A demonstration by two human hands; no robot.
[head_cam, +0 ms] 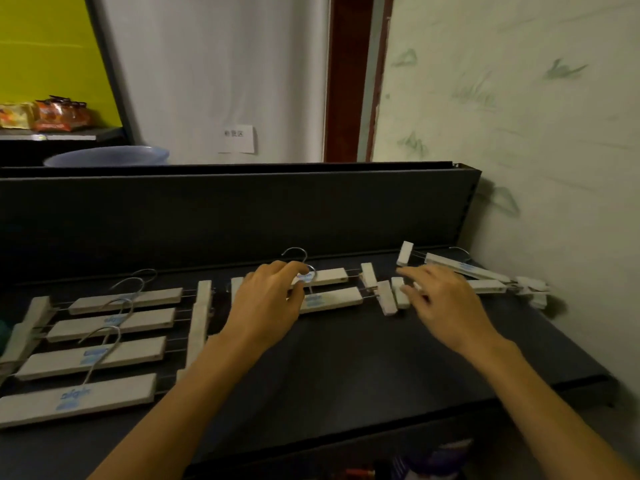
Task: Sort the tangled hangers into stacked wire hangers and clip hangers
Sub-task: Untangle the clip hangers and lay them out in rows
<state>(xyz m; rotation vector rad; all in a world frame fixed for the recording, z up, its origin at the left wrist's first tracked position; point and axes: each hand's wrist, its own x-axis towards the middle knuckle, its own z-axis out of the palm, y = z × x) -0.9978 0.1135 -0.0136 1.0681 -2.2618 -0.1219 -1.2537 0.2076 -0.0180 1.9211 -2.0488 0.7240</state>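
Several white clip hangers with metal hooks lie on a dark shelf [346, 358]. A row of them [104, 351] lies side by side at the left. Two more [332, 296] lie in the middle, and my left hand [270, 299] rests on them with fingers curled over the hook area of the far one. At the far right lie other clip hangers [485, 275] near the wall. My right hand [446, 299] hovers over them with fingers spread, fingertips near a loose-looking clip [400, 292]. No wire hanger shows.
A dark back panel [242, 209] rises behind the shelf. A pale wall [536, 133] closes the right side. A blue basin [110, 155] and snack packets [52, 114] sit beyond at the upper left. The shelf's front edge runs below my forearms.
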